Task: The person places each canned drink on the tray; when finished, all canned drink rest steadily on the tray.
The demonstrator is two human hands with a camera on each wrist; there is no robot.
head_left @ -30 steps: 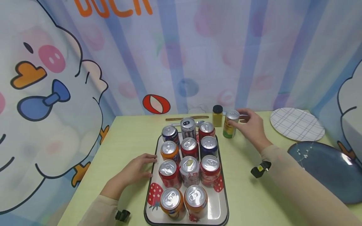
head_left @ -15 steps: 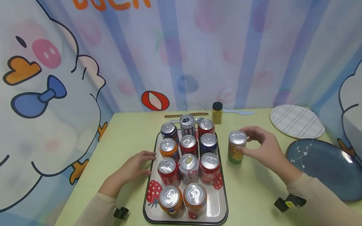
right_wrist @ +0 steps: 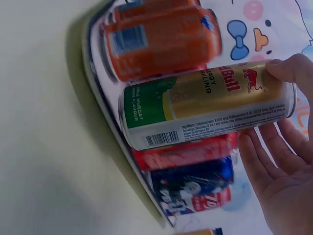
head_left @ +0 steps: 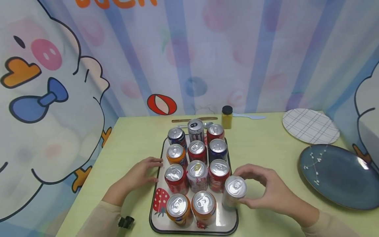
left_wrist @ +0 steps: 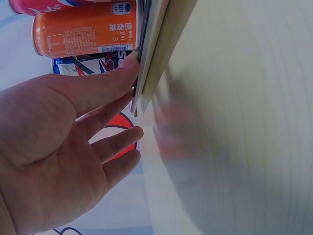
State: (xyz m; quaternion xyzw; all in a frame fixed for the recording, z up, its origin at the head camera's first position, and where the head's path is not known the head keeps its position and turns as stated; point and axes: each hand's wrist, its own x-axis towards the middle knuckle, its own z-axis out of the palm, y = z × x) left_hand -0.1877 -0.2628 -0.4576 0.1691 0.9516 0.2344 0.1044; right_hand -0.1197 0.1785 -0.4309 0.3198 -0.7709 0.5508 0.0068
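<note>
My right hand point(head_left: 273, 192) grips a slim gold and green Red Bull can point(right_wrist: 195, 100) between thumb and fingers. The can is upright at the front right of the strawberry-print tray point(head_left: 222, 223), beside a red can point(head_left: 219, 176) and an orange can point(head_left: 204, 208). Whether its base touches the tray I cannot tell. Several other soda cans stand in rows on the tray. My left hand point(head_left: 137, 177) rests at the tray's left edge; in the left wrist view its thumb touches the rim and its fingers are loosely extended.
Behind the tray lie a wooden-handled knife point(head_left: 193, 119), a spoon point(head_left: 208, 125) and a pale blue knife point(head_left: 250, 116). A black-capped yellow jar point(head_left: 226, 118) stands there too. On the right are a checked plate point(head_left: 311, 126) and a dark blue oval plate point(head_left: 340, 177).
My right hand has carried the Red Bull can from beside the yellow jar toward me and left, to the tray's front right. The left hand has stayed at the tray's edge.
</note>
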